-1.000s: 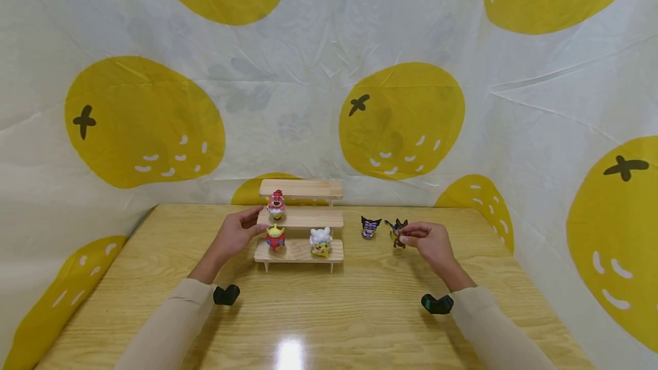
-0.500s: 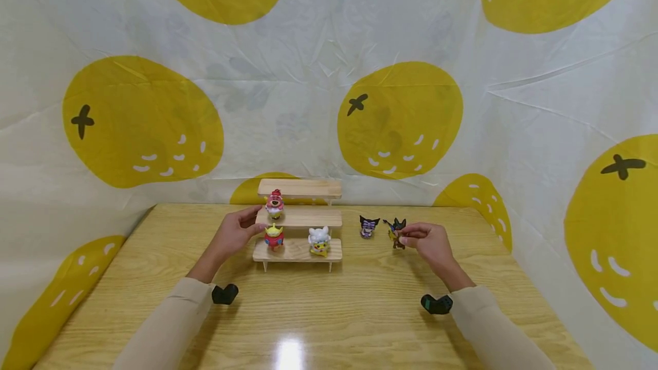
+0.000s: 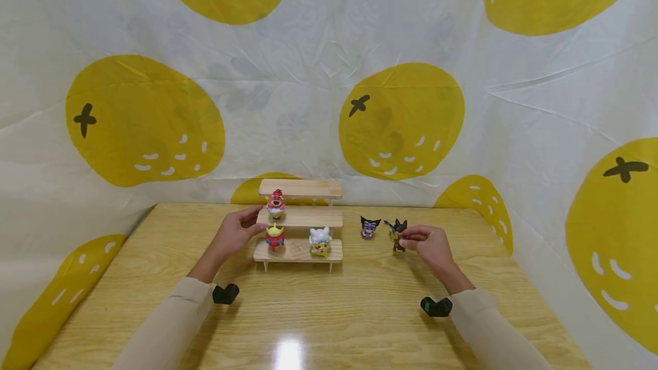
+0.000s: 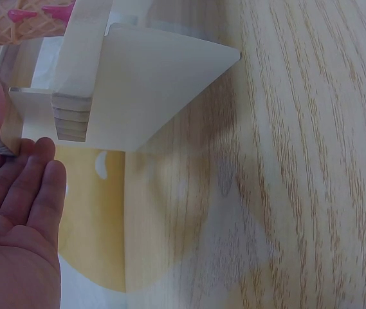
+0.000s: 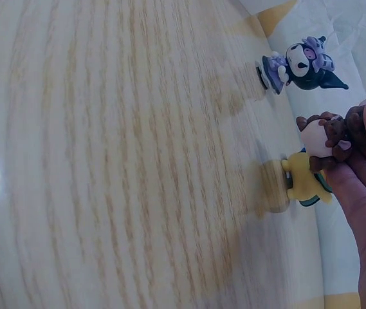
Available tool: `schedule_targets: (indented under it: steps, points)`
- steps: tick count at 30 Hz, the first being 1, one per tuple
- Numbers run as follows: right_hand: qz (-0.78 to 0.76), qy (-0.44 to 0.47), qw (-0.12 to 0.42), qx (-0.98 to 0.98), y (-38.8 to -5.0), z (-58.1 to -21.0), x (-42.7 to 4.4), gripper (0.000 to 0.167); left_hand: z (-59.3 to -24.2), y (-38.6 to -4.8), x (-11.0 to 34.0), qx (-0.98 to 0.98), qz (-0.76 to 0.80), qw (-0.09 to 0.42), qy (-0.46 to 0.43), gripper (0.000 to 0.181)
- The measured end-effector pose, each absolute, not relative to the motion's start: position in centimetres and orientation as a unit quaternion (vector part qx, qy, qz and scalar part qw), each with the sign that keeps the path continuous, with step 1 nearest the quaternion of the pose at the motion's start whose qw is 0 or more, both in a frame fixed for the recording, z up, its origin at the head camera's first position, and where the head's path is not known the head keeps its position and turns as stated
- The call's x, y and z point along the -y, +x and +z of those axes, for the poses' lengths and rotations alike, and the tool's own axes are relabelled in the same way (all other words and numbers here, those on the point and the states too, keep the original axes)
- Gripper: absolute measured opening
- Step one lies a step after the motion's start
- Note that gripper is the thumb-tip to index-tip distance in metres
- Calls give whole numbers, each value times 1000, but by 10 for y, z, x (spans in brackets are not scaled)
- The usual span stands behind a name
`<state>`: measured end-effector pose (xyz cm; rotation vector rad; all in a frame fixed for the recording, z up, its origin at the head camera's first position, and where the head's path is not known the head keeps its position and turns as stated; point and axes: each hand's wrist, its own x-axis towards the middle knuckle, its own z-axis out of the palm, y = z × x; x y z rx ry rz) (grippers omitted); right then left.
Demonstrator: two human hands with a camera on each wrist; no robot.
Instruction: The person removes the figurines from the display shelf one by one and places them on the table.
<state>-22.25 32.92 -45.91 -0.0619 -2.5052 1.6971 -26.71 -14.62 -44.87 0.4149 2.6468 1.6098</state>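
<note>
At the left end of the wooden three-tier display shelf (image 3: pixel 300 218), my left hand (image 3: pixel 233 236) holds the end of a board. In the left wrist view, the thumb is on one side of that board end and the fingers (image 4: pixel 46 187) on the other. My right hand (image 3: pixel 432 247) pinches a small brown figurine (image 5: pixel 324 136) with a pale belly, over the table right of the shelf. Just behind it is a yellow figurine (image 5: pixel 300 174), partly hidden. A black-and-purple figurine (image 3: pixel 368 228) stands on the table between the shelf and my right hand.
On the middle tier stands a pink bear figurine (image 3: pixel 276 205). The bottom tier bears a green three-eyed alien figurine in red (image 3: pixel 275 237) and a white-hooded yellow figurine (image 3: pixel 320 241). A fruit-print cloth (image 3: pixel 283 113) hangs behind the wooden table (image 3: pixel 329 313).
My right hand and the brown figurine have come slightly down and toward me. The left hand keeps its place on the shelf.
</note>
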Motion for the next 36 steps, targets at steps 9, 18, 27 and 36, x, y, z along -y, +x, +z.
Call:
schedule_targets:
  steps: [9,18,27,36]
  points:
    - [561,-19,55,826,-223,-463,-330,26,-448,-266,146,-846,516,11,131,62]
    - [572,-17,50,818,-225,-469,-333,26,-447,-267,144,-846,514,-1,138,61]
    - [572,-23,44,819,-225,-471,-333,25,-447,-266,145,-846,515,3,137,60]
    - [571,-26,52,819,-221,-472,-333,27,-447,-265,146,-847,514,9,135,61]
